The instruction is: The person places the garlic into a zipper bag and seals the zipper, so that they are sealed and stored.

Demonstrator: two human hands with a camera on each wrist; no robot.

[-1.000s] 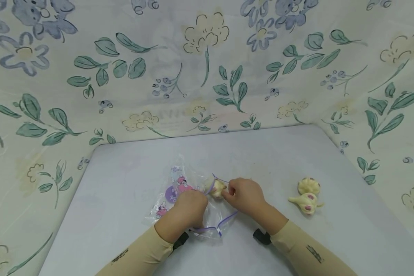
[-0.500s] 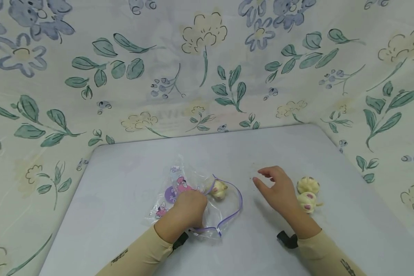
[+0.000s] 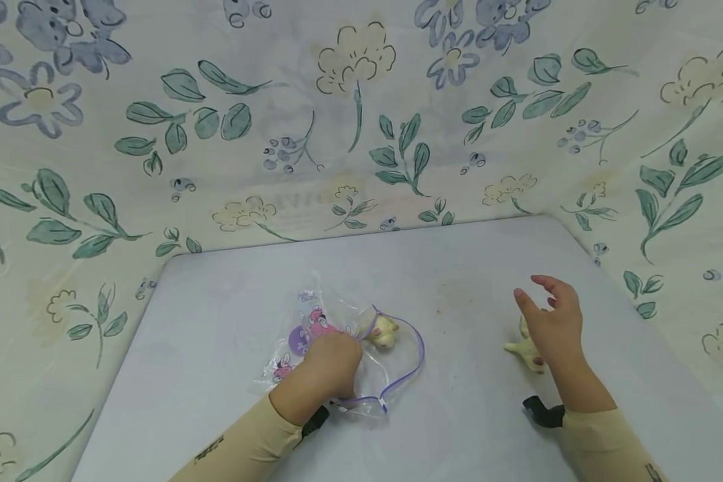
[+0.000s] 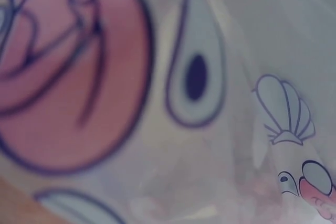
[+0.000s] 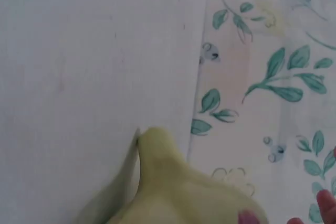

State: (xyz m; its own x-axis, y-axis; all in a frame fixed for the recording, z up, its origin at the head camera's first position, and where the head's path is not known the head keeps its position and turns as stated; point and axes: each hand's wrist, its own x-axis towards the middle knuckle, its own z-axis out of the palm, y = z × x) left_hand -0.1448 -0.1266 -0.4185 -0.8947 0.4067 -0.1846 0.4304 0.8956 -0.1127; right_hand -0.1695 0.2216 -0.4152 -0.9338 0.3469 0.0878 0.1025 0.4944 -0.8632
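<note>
My left hand (image 3: 335, 361) grips the near edge of a clear zip bag (image 3: 306, 311) with pink cartoon prints and a purple seal strip. The bag's printed film (image 4: 194, 40) fills the left wrist view. At its gaping mouth, inside the purple strip, lies a garlic bulb (image 3: 384, 332). My right hand (image 3: 555, 328) hovers at the right over two more bulbs, thumb and fingers spread apart, holding nothing. It partly covers the nearer garlic bulb (image 3: 525, 351) and nearly all of the farther garlic bulb (image 3: 523, 327). The right wrist view shows a pale garlic bulb (image 5: 178, 192) close up.
A white table (image 3: 229, 288) carries everything, with small dark specks near its middle. A floral cloth (image 3: 313, 134) rises behind it and along both sides. Dark wrist-camera mounts (image 3: 543, 411) sit below the hands.
My right hand has left the garlic bulb at the bag's mouth and moved right to the other two bulbs, its fingers spreading. My left hand has stayed on the bag.
</note>
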